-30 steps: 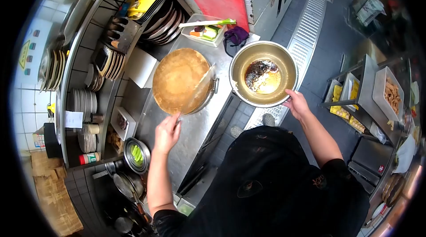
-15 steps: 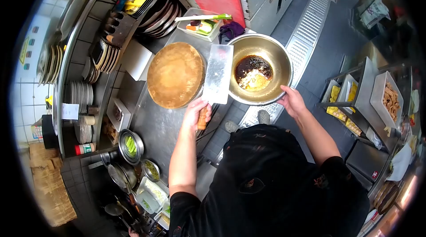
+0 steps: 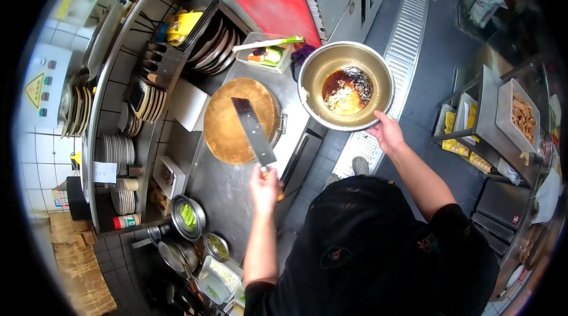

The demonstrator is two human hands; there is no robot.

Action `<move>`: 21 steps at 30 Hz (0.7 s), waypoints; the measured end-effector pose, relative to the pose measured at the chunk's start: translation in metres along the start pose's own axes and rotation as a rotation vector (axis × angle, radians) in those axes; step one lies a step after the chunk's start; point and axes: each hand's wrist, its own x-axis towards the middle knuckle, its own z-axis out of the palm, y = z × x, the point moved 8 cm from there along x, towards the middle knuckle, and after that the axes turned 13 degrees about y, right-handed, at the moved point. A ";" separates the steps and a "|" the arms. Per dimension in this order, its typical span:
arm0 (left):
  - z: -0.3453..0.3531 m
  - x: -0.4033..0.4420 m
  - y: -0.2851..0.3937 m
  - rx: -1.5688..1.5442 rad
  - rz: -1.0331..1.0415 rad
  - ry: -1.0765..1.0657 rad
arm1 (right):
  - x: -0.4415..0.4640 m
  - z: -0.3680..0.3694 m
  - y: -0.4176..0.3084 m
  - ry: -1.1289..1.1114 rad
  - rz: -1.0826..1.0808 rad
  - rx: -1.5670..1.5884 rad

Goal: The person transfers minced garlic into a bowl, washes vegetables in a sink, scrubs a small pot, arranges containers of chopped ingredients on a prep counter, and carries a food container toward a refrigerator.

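My left hand (image 3: 264, 189) is closed round the wooden handle of a cleaver (image 3: 254, 131). The broad blade points up and left over the round wooden chopping board (image 3: 234, 133). My right hand (image 3: 387, 131) grips the lower right rim of a metal bowl (image 3: 316, 101), held up beside the counter's edge. Dark brown sauce and pale chopped bits (image 3: 347, 91) lie in the bottom of the bowl. Whether the blade touches the board I cannot tell.
Behind the board stands a tub of vegetables (image 3: 269, 56), near a red board (image 3: 278, 10). Shelves with stacked plates (image 3: 116, 153) line the left. A bowl of green pieces (image 3: 188, 217) is at lower left. On the right, a rack holds a tray (image 3: 518, 116).
The cleaver has swung from the bowl's left side back over the chopping board, its blade now tilted up-left. Both hands keep their hold, and the camera view has shifted slightly.
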 end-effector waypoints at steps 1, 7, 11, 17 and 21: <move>0.021 -0.008 0.000 -0.116 -0.025 -0.007 | -0.002 0.005 0.005 0.012 -0.016 0.010; 0.069 -0.029 0.009 0.055 0.227 -0.163 | -0.036 0.038 0.030 0.067 -0.072 0.132; 0.039 -0.026 0.005 0.289 0.510 -0.184 | -0.056 0.034 0.044 0.152 -0.116 0.062; -0.038 0.075 0.001 0.751 1.070 0.115 | -0.088 -0.024 0.076 0.292 -0.054 0.193; -0.069 0.194 -0.019 1.084 0.882 0.189 | -0.144 -0.074 0.085 0.316 -0.185 0.427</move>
